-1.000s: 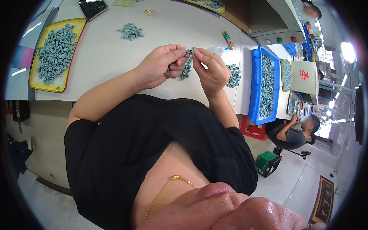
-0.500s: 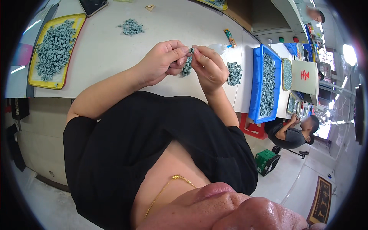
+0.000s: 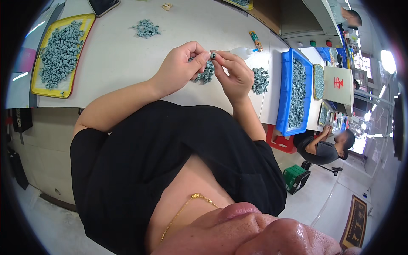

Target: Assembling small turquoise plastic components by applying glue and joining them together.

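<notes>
Up over the white table, a small dark green part sits at the meeting fingertips of both hands. My right hand pinches it between thumb and forefinger. My left hand is closed, its thumb and forefinger pressed together against the part's left side. Beneath and between the hands lies a pile of small grey-green parts, half hidden by the fingers. Just right of my right hand is another pile of the same parts. A third, looser pile lies farther back on the left.
A yellow tray heaped with such parts is at the left. On the right stands a blue bin full of them. A white bottle with a blue tip and a phone lie farther back. A co-worker sits beyond the bin.
The fingers of my left hand have shifted from a curled fist to a straighter pinch at the part. More of the pile below shows now.
</notes>
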The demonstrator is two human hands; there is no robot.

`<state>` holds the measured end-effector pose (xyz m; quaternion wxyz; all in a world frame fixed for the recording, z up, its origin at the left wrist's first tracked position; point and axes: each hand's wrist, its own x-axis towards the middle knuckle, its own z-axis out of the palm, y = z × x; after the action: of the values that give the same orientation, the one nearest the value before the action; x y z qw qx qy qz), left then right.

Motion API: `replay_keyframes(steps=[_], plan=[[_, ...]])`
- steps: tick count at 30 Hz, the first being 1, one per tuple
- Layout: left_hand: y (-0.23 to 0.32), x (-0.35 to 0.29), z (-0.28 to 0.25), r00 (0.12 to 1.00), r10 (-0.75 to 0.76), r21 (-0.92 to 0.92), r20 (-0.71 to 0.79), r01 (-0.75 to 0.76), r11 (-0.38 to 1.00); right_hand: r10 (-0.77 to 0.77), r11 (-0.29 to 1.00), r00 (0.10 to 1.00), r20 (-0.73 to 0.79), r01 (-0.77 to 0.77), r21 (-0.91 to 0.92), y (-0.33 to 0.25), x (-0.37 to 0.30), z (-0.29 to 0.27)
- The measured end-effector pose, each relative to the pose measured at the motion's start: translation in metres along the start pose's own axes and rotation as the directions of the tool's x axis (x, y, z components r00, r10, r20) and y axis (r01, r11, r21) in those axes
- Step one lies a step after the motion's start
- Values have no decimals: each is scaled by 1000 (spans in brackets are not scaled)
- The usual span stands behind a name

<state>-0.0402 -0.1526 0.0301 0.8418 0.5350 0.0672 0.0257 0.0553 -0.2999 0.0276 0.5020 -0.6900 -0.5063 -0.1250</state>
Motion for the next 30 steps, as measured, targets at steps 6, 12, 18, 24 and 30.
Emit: replay_keyframes(steps=[6,12,18,24,30], plan=[[-5,1,2,1000,22,144,-19,-20,989,-33,991,993,-118,18,-133,-2,-6,14],[-15,13,-2,993,-113,-36,-29,112,993,201,970,975,100,-183,-161,-1,-3,-4],[-4,11,-9,970,-232,-50,-77,228,972,209,917,911,-354,-309,-254,22,-13,-37],[-9,13,-5,967,-254,-216,-22,244,945,357,847,881,-310,-445,-291,57,-17,-58],[-7,13,0,979,-200,-258,38,203,945,615,773,787,-56,-616,-151,68,-18,-45]])
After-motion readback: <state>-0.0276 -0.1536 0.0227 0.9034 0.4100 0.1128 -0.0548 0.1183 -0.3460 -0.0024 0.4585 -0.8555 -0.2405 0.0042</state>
